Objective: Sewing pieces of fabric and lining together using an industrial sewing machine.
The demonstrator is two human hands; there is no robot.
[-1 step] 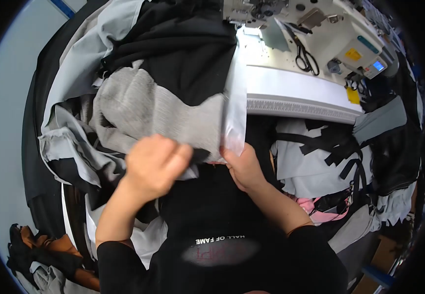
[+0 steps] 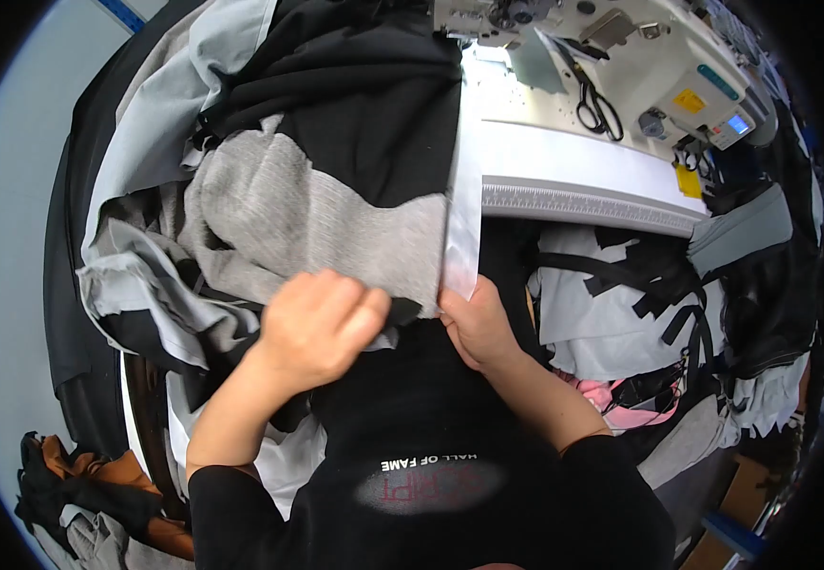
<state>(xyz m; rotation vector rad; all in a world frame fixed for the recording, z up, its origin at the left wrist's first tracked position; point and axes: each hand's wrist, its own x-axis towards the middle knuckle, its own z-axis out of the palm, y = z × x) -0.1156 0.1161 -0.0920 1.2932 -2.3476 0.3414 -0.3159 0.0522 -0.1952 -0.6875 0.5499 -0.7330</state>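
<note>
A black and grey fabric piece [image 2: 374,233] is stretched toward me from the sewing machine [image 2: 526,66]. My right hand [image 2: 477,323] pinches its lower right corner, where a shiny white strip [image 2: 464,228] runs along the edge. My left hand [image 2: 322,323] is closed on the fabric's near edge, with a bit of black cloth showing beside its fingers. The fabric's far end lies under the machine's lit needle area. My left fingertips are hidden beneath the hand.
Black scissors [image 2: 597,106] lie on the machine bed, behind a ruler strip [image 2: 583,199] along its front edge. A control panel with a small screen [image 2: 737,123] stands at right. Pale and black cloth pieces [image 2: 583,313] lie at right; more cloth [image 2: 89,475] is heaped at lower left.
My left hand has shifted a little to the right and down. The fabric's near end and white strip have moved slightly right; my right hand keeps its pinch.
</note>
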